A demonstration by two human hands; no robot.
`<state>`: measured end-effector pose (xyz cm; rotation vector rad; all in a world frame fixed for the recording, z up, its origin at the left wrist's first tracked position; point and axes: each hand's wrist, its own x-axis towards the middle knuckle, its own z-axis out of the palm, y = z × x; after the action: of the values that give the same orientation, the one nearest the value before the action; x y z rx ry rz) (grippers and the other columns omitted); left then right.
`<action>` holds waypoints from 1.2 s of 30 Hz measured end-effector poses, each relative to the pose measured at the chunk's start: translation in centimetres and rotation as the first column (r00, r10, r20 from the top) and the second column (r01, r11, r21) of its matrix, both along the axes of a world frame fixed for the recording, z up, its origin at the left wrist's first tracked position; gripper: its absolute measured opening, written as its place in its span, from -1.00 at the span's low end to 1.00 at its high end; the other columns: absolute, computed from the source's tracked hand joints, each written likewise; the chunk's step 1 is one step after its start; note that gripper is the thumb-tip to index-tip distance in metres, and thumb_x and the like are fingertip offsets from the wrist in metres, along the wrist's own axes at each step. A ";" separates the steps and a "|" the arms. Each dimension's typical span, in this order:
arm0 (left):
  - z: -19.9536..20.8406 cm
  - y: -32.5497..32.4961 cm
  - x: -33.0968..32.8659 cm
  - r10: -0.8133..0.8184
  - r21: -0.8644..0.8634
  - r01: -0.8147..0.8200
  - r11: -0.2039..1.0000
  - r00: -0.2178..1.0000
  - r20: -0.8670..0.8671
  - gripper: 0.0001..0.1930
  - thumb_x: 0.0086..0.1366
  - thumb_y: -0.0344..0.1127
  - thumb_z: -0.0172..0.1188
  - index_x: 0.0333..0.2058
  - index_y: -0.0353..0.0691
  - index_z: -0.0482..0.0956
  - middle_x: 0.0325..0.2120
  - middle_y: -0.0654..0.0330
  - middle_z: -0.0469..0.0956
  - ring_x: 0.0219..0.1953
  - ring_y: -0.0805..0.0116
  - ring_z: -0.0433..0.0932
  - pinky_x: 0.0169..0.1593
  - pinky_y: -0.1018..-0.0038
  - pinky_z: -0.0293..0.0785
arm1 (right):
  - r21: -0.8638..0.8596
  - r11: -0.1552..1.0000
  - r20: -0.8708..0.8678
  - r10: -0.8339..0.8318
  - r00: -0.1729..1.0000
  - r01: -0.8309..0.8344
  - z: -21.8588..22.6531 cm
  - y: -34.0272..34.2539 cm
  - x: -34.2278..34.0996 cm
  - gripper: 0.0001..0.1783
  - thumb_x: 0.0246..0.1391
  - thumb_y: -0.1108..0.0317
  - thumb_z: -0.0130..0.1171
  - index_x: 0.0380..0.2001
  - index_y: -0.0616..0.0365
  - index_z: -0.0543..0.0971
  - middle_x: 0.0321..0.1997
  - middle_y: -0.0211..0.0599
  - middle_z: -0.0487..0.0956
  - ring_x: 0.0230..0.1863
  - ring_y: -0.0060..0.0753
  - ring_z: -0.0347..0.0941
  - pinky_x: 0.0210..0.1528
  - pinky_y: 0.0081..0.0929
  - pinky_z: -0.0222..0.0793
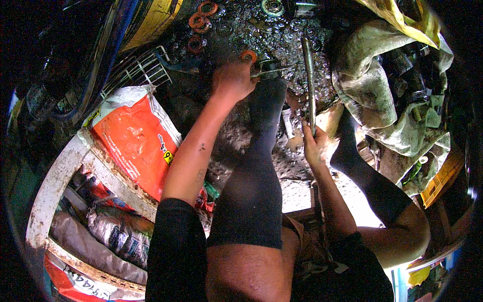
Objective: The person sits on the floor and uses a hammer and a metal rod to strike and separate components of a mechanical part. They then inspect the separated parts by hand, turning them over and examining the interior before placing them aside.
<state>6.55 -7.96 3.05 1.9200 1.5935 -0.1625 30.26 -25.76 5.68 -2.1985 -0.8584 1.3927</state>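
My right hand is wrapped round the lower end of a long grey metal pipe, which points away from me, almost upright in view. My left hand is closed, fingers bent, above the wet ground beside my dark-covered shin. From its fingers a thin light metal rod sticks out to the right, across a dark round ribbed part. An orange ring sits right at the left fingertips; whether they touch it I cannot tell.
Several orange rings and a round metal part lie on the oily ground. A red-orange bag and a rusty white frame stand left, by a wire rack. At right, a dirty sack bears dark metal parts.
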 end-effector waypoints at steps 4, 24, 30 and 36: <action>0.1 0.0 0.0 0.002 -0.013 -0.002 1.000 1.000 -0.006 -0.57 0.05 -0.04 0.33 -0.16 -0.17 0.60 -0.32 -0.05 0.62 -0.26 -0.06 0.63 -0.19 0.08 0.55 | -0.030 1.000 -0.016 -0.011 1.000 0.010 0.7 0.4 -0.2 -0.59 0.25 0.12 0.14 -0.60 0.14 0.48 -0.68 -0.64 0.32 -0.63 -0.75 0.12 -0.61 -0.60 -0.04; 0.7 1.3 0.5 0.003 -0.087 -0.010 0.996 0.996 -0.084 -0.76 -0.01 -0.23 0.17 -0.45 -0.24 0.69 -0.41 -0.11 0.64 -0.34 -0.11 0.65 -0.20 0.07 0.58 | -0.057 0.998 -0.019 0.017 1.000 -0.018 0.9 -1.0 -4.5 -0.60 0.15 0.14 0.21 -0.61 0.23 0.50 -0.75 -0.38 0.34 -0.64 -0.58 0.21 -0.57 -0.41 0.17; -0.4 1.1 0.4 -0.036 -0.066 0.029 0.997 0.994 -0.106 -0.75 -0.01 -0.23 0.17 -0.40 -0.24 0.68 -0.38 -0.10 0.64 -0.30 -0.08 0.65 -0.19 0.09 0.58 | -0.002 0.983 0.092 0.180 0.979 -0.181 -0.1 -1.1 -4.6 -0.63 0.11 0.18 0.19 -0.57 0.31 0.53 -0.73 -0.37 0.38 -0.63 -0.52 0.25 -0.52 -0.34 0.22; 0.2 1.4 0.5 -0.031 -0.088 0.023 0.996 0.995 -0.091 -0.72 -0.01 -0.27 0.14 -0.37 -0.33 0.66 -0.35 -0.16 0.63 -0.29 -0.12 0.64 -0.17 0.05 0.56 | -0.084 0.975 0.094 0.215 0.972 -0.207 1.1 0.4 -4.7 -0.57 0.07 0.08 0.18 -0.55 0.32 0.57 -0.72 -0.24 0.45 -0.62 -0.43 0.35 -0.47 -0.28 0.29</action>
<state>7.05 -6.58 3.25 1.8916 1.5942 -0.3305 25.60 -25.36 6.75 -2.3070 -1.1239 1.4372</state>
